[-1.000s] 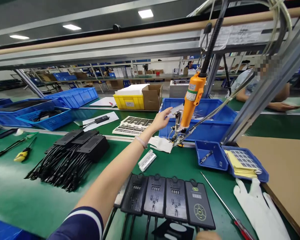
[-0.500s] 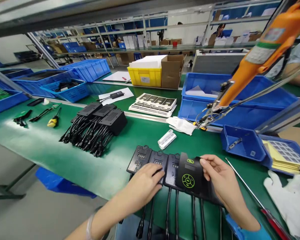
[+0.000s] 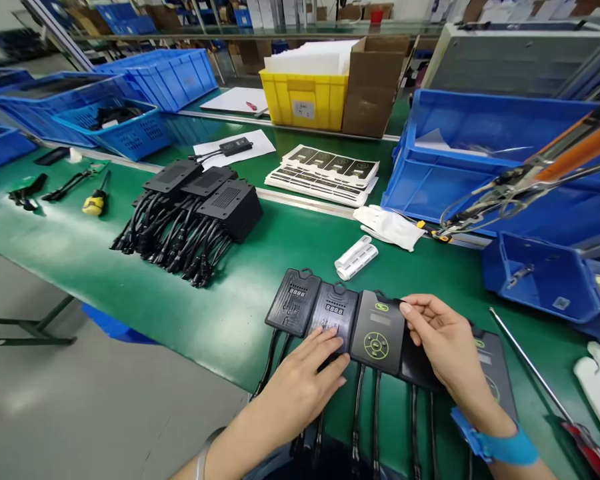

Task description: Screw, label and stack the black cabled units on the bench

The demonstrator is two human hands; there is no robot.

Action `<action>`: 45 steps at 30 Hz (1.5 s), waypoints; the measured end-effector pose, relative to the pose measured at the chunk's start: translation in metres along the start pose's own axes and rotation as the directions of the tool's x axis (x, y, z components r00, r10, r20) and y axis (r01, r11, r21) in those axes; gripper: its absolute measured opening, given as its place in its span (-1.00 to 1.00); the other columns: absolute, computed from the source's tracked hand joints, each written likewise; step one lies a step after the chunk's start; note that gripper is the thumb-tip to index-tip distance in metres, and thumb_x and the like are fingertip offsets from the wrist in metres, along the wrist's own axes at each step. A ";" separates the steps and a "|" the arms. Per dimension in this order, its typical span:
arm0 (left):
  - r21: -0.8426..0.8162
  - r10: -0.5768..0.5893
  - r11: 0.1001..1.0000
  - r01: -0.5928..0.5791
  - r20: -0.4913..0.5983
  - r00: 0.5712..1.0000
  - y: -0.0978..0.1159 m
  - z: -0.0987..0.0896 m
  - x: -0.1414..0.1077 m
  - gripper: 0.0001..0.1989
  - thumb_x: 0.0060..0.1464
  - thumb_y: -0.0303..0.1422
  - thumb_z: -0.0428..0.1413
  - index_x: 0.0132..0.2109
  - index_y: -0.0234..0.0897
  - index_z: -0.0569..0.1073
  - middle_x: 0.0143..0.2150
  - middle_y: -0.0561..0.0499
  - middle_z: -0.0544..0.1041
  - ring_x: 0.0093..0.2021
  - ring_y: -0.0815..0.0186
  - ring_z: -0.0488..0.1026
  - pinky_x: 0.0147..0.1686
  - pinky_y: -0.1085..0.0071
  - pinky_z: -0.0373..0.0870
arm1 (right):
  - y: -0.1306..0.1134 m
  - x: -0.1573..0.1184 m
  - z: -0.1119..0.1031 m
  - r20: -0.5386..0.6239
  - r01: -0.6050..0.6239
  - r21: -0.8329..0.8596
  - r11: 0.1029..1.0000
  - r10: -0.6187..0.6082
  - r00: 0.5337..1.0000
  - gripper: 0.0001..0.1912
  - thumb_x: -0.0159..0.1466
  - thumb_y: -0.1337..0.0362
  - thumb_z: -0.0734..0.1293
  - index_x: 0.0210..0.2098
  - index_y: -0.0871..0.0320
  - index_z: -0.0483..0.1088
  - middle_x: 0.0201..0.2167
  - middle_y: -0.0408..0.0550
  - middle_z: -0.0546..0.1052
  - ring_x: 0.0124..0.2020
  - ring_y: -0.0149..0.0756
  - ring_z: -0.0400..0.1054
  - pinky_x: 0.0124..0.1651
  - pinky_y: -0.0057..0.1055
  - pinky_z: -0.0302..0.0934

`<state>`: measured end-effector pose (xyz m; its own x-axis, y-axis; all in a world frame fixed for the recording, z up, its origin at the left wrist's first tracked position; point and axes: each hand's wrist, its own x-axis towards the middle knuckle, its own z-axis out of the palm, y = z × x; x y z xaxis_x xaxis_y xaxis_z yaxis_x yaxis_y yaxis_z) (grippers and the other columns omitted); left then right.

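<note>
A row of black controller boxes lies at the table's front, cables pointing toward me. The two left ones, a first controller (image 3: pixel 293 303) and a second controller (image 3: pixel 337 303), show bare digit displays. On the third lies a dark panel sticker (image 3: pixel 377 333) with a yellow-green button ring. My right hand (image 3: pixel 437 333) pinches that sticker's upper right corner between thumb and finger. My left hand (image 3: pixel 305 377) lies with fingers stretched over the lower part of the second controller, fingertips near the sticker's left edge. My right hand partly hides the controllers to the right.
Several stacked black boxes with cables (image 3: pixel 205 200) stand at left. Behind the row are label rolls (image 3: pixel 356 258), a white glove (image 3: pixel 390 227) and sticker sheets (image 3: pixel 325 175). A long screwdriver (image 3: pixel 530 370), a blue bin (image 3: pixel 545 280) and an orange power driver (image 3: pixel 580 157) are at right.
The sticker, raised and curled half a second ago, now lies flat over the third controller. My left hand has stayed on the second controller. The view has tilted down.
</note>
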<state>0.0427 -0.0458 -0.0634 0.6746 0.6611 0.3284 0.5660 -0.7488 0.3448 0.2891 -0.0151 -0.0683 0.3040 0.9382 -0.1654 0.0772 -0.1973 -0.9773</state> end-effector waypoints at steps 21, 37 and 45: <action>0.021 0.004 1.000 -0.006 0.083 0.997 0.002 0.002 0.000 -0.68 0.32 -0.33 0.06 0.14 -0.37 0.43 0.07 -0.22 0.52 0.22 0.04 0.41 0.22 0.00 0.38 | 0.001 -0.003 -0.001 -0.027 0.009 -0.064 0.998 -0.011 1.000 -0.74 0.17 0.08 0.47 -0.27 0.12 0.49 -0.52 -0.21 0.39 -0.63 -0.53 0.17 -0.62 -0.53 0.08; 0.037 0.000 0.999 -0.003 0.081 0.997 0.003 0.005 0.000 -0.67 0.32 -0.31 0.06 0.14 -0.37 0.45 0.06 -0.21 0.53 0.20 0.00 0.42 0.20 -0.01 0.40 | 0.003 -0.001 0.004 -0.080 0.078 -0.306 0.949 -0.108 0.991 -0.71 0.16 0.03 0.43 -0.29 0.11 0.50 -0.53 -0.18 0.43 -0.68 -0.52 0.19 -0.66 -0.53 0.10; 0.036 0.000 0.999 -0.003 0.078 0.997 0.003 0.003 0.001 -0.67 0.33 -0.31 0.04 0.13 -0.38 0.46 0.06 -0.22 0.54 0.19 -0.01 0.43 0.19 -0.03 0.42 | 0.008 -0.001 0.003 -0.085 0.061 -0.327 0.943 -0.094 0.992 -0.70 0.16 0.00 0.42 -0.28 0.09 0.49 -0.49 -0.16 0.44 -0.61 -0.49 0.20 -0.62 -0.50 0.09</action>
<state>0.0466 -0.0477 -0.0650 0.7094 0.6556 0.2588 0.5808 -0.7517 0.3124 0.2869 -0.0168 -0.0759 0.3749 0.9250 -0.0613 0.4016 -0.2217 -0.8886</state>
